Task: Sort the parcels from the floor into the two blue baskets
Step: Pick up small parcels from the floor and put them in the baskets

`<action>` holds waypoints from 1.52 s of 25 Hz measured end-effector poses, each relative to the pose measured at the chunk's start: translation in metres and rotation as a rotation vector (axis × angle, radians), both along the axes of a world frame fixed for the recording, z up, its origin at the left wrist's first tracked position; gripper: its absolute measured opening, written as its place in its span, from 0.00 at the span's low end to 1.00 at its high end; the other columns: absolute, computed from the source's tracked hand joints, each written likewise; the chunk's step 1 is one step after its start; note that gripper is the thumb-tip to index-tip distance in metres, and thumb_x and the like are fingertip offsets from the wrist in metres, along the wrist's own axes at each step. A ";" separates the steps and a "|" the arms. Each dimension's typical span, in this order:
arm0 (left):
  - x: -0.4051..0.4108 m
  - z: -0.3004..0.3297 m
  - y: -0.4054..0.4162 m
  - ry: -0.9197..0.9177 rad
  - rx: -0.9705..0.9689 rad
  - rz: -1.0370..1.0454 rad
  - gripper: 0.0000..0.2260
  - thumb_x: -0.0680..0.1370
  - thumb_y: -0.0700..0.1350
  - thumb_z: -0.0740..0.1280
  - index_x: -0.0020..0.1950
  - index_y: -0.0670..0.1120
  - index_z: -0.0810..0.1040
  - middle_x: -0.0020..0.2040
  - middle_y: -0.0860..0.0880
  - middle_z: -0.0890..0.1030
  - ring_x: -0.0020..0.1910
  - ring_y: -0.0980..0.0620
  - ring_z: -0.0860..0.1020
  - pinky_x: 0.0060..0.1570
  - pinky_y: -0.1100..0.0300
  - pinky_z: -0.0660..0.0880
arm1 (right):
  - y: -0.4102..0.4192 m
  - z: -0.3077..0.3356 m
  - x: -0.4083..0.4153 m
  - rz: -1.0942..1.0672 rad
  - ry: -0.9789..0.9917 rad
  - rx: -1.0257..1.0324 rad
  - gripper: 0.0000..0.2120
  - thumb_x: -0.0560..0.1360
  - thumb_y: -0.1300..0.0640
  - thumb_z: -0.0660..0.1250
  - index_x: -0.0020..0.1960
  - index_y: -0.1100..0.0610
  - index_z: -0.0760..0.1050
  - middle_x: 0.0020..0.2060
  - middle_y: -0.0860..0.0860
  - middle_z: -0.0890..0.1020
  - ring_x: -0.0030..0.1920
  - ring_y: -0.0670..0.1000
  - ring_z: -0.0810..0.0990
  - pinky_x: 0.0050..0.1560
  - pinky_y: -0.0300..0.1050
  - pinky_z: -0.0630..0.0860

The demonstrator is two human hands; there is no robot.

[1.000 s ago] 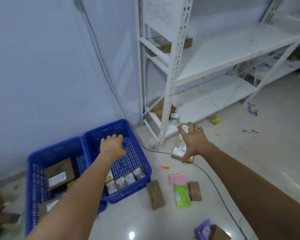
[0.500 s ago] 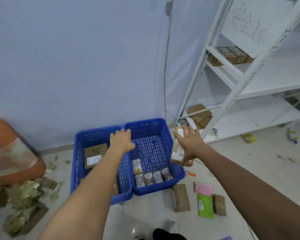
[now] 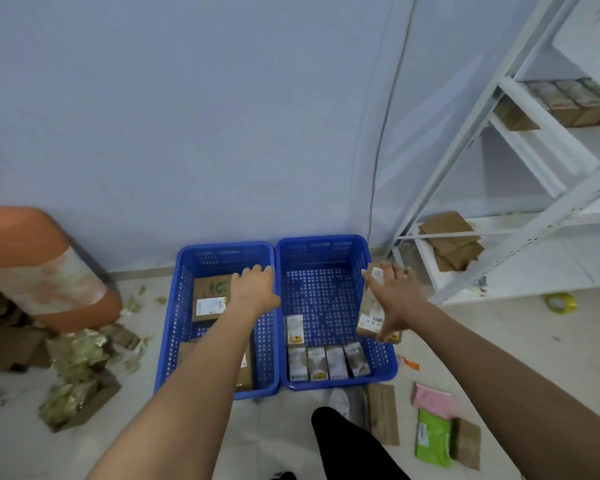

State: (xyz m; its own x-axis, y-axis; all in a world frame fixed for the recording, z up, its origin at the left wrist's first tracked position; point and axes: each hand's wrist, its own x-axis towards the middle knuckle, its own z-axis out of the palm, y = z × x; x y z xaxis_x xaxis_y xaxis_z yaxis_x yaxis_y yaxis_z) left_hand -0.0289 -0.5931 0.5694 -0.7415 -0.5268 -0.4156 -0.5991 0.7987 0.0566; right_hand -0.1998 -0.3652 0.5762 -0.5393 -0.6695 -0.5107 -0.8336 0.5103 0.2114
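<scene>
Two blue baskets stand side by side against the wall. The left basket (image 3: 181, 306) holds brown boxes with white labels. The right basket (image 3: 323, 251) has several small boxes in a row along its near wall. My right hand (image 3: 394, 299) grips a brown labelled parcel (image 3: 369, 318) upright over the right basket's right rim. My left hand (image 3: 255, 289) hovers over the rims where the two baskets meet, fingers curled, with nothing visible in it. On the floor at the lower right lie a brown parcel (image 3: 383, 414), a pink one (image 3: 432, 400), a green one (image 3: 433, 438) and another brown one (image 3: 466, 443).
A white metal shelf rack (image 3: 499, 188) with brown boxes stands at the right. An orange container (image 3: 32, 265) and crumpled packing scraps (image 3: 77, 375) sit at the left. A yellow tape roll (image 3: 560, 303) lies by the rack. My dark trouser leg (image 3: 347, 441) shows at the bottom.
The view has swung left and down, bringing both baskets to the centre. My right hand has carried the brown parcel from near the rack to above the right basket's rim.
</scene>
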 end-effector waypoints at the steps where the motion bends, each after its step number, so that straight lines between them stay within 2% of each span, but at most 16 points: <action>1: -0.009 -0.008 -0.001 -0.013 0.015 0.012 0.24 0.75 0.51 0.65 0.68 0.45 0.67 0.65 0.44 0.72 0.64 0.43 0.70 0.64 0.46 0.65 | -0.004 -0.011 -0.011 0.020 -0.020 0.012 0.71 0.51 0.30 0.77 0.79 0.50 0.37 0.76 0.64 0.46 0.76 0.67 0.49 0.74 0.65 0.51; 6: -0.052 -0.058 -0.004 -0.049 0.087 0.054 0.24 0.75 0.51 0.66 0.68 0.45 0.67 0.62 0.44 0.73 0.62 0.43 0.71 0.62 0.47 0.67 | -0.022 -0.071 -0.074 0.079 -0.110 0.062 0.71 0.53 0.30 0.77 0.79 0.50 0.35 0.76 0.65 0.44 0.76 0.67 0.47 0.74 0.67 0.48; 11: -0.070 -0.136 -0.017 -0.089 0.120 0.098 0.23 0.75 0.51 0.64 0.68 0.45 0.66 0.62 0.45 0.72 0.61 0.43 0.72 0.62 0.49 0.67 | -0.044 -0.144 -0.120 0.078 -0.108 0.064 0.71 0.53 0.27 0.75 0.79 0.51 0.35 0.76 0.65 0.44 0.76 0.67 0.47 0.73 0.67 0.50; 15: -0.088 -0.240 -0.022 -0.077 0.199 0.140 0.24 0.75 0.50 0.64 0.69 0.46 0.66 0.63 0.46 0.72 0.62 0.44 0.71 0.63 0.48 0.67 | -0.066 -0.252 -0.126 0.016 -0.116 0.093 0.67 0.57 0.29 0.73 0.79 0.51 0.36 0.76 0.64 0.44 0.76 0.67 0.46 0.72 0.69 0.51; 21: -0.108 -0.411 0.000 -0.059 0.328 0.095 0.22 0.77 0.49 0.63 0.70 0.47 0.66 0.65 0.47 0.70 0.62 0.46 0.71 0.60 0.52 0.71 | -0.077 -0.442 -0.110 -0.046 -0.286 0.141 0.66 0.60 0.32 0.76 0.78 0.50 0.34 0.76 0.62 0.39 0.76 0.68 0.43 0.69 0.65 0.64; 25: -0.113 -0.501 0.016 -0.073 0.391 0.084 0.26 0.77 0.49 0.64 0.73 0.46 0.62 0.69 0.47 0.67 0.66 0.46 0.68 0.62 0.53 0.70 | -0.079 -0.542 -0.107 0.010 -0.252 0.131 0.63 0.60 0.31 0.75 0.78 0.49 0.38 0.76 0.63 0.44 0.75 0.68 0.49 0.60 0.59 0.75; 28: -0.110 -0.547 0.021 -0.069 0.408 0.125 0.25 0.77 0.48 0.64 0.73 0.46 0.63 0.69 0.47 0.67 0.66 0.47 0.68 0.60 0.54 0.71 | -0.092 -0.599 -0.108 0.074 -0.227 0.152 0.65 0.58 0.35 0.78 0.78 0.50 0.39 0.75 0.63 0.44 0.75 0.68 0.49 0.58 0.57 0.75; 31: -0.111 -0.584 0.027 -0.002 0.431 0.174 0.22 0.77 0.46 0.63 0.70 0.45 0.66 0.66 0.47 0.69 0.64 0.47 0.69 0.61 0.55 0.70 | -0.119 -0.653 -0.107 0.076 -0.135 0.141 0.65 0.53 0.40 0.83 0.76 0.52 0.45 0.74 0.65 0.53 0.73 0.67 0.59 0.53 0.57 0.78; 32: -0.111 -0.594 0.029 0.034 0.432 0.181 0.21 0.76 0.45 0.63 0.69 0.45 0.67 0.66 0.47 0.69 0.63 0.48 0.69 0.62 0.54 0.70 | -0.129 -0.668 -0.107 0.086 -0.111 0.126 0.66 0.53 0.40 0.83 0.76 0.53 0.45 0.75 0.65 0.55 0.73 0.68 0.59 0.54 0.57 0.78; 35: -0.106 -0.617 0.033 0.090 0.432 0.196 0.22 0.76 0.45 0.63 0.70 0.46 0.67 0.66 0.49 0.69 0.64 0.48 0.69 0.61 0.54 0.71 | -0.152 -0.712 -0.108 0.187 -0.130 0.125 0.65 0.62 0.38 0.79 0.78 0.53 0.34 0.77 0.63 0.43 0.77 0.66 0.46 0.64 0.57 0.71; 38: -0.095 -0.635 0.038 0.105 0.451 0.202 0.21 0.75 0.44 0.64 0.68 0.46 0.68 0.65 0.49 0.70 0.62 0.49 0.70 0.59 0.55 0.72 | -0.153 -0.744 -0.094 0.218 -0.234 0.126 0.68 0.60 0.36 0.78 0.78 0.53 0.32 0.77 0.62 0.40 0.77 0.67 0.43 0.65 0.59 0.71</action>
